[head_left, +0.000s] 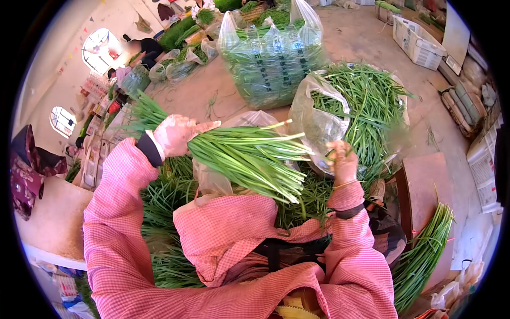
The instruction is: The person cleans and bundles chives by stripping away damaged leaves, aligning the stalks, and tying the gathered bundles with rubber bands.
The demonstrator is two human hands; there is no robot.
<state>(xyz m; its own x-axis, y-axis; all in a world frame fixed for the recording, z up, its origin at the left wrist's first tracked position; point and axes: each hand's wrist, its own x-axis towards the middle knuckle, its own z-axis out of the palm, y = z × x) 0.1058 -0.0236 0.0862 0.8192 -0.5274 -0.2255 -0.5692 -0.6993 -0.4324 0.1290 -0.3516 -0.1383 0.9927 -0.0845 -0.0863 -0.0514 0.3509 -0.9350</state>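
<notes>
My left hand (178,136), in a thin pale glove, is closed around a thick bunch of garlic chives (249,154), with the index finger stretched along its top. The pale cut ends fan out to the right, toward my other hand, and the leafy tips trail off to the left. Apart from the bunch, my right hand (342,161) is raised with its fingers curled together; what they hold, if anything, is too small to make out. Behind that hand stands an open plastic bag (320,109) beside a heap of loose green leaves (366,101).
A clear bag packed with chives (273,66) stands farther back. More chives (425,255) lie on a brown board (430,186) at my right. Loose greens (172,207) lie below my left arm. A white crate (418,41) is at the far right; another person (146,50) works far left.
</notes>
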